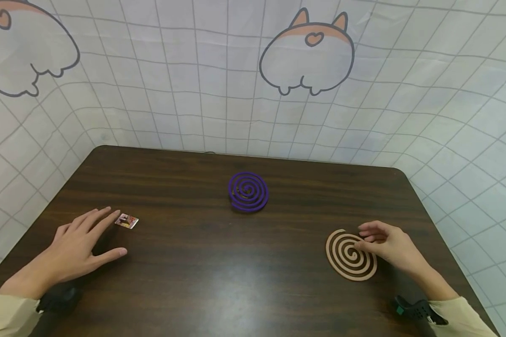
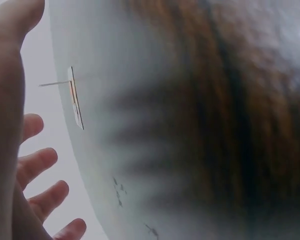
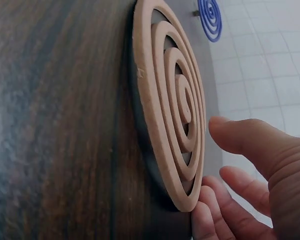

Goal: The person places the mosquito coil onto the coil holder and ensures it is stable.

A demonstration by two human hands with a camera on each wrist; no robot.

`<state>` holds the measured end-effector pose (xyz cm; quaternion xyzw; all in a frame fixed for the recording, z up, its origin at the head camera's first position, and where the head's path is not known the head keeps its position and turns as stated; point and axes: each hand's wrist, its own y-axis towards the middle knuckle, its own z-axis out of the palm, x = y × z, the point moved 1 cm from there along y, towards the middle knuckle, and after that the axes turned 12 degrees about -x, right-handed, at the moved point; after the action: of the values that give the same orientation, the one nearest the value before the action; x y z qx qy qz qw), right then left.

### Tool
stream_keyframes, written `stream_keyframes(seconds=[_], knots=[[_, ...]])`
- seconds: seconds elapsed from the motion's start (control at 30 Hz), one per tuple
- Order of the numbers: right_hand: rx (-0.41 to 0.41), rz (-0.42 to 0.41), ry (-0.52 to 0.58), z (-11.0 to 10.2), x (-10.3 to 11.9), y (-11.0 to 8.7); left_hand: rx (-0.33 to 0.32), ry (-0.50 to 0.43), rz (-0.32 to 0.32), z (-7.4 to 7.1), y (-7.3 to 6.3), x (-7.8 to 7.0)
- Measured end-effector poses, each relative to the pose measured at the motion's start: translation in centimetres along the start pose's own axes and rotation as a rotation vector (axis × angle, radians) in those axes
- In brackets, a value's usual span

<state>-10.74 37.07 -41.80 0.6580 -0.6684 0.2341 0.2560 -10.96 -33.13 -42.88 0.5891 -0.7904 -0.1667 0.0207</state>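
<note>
Work on the tan spiral coil [image 1: 353, 255] is looking under way rather than finished: it is lying nearly flat on the tabletop [image 1: 181, 267] at the lower right of the frame, and the right hand [image 1: 390, 245] is hanging at its upper-right edge. That hand is holding itself half-curled, thumb reaching above the rings, fingers curving by the rim; the right wrist view is showing a gap between thumb and coil, so no firm grip is appearing. Whether the coil is being picked up or set down, the pictures are not telling. Near the centre of the frame, the purple spiral coil [image 1: 248, 189] is resting over something gold-coloured [image 1: 235, 192] and is looking already settled, with neither hand touching it. At the left, the left hand [image 1: 78, 250] is hovering wide and empty, its index fingertip pointing just beside a small printed card [image 1: 127, 221], seemingly not yet being handled
</note>
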Motion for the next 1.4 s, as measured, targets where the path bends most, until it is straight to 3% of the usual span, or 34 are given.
stream_keyframes(seconds=[0.3, 0.43, 0.83, 1.4], knots=[[-0.024, -0.003, -0.147, 0.2, 0.3, 0.0, 0.086, 0.022, -0.043, 0.4, -0.4, 0.5], [-0.014, 0.005, -0.144, 0.4, 0.4, -0.2, 0.133, 0.02, -0.061, 0.6, -0.5, 0.7], [-0.011, 0.005, -0.157, 0.2, 0.3, -0.1, 0.188, 0.023, -0.083, 1.0, -0.1, 0.9], [-0.017, -0.04, -0.149, 0.2, 0.7, 0.0, 0.164, 0.052, -0.035, 0.9, 0.2, -0.2]])
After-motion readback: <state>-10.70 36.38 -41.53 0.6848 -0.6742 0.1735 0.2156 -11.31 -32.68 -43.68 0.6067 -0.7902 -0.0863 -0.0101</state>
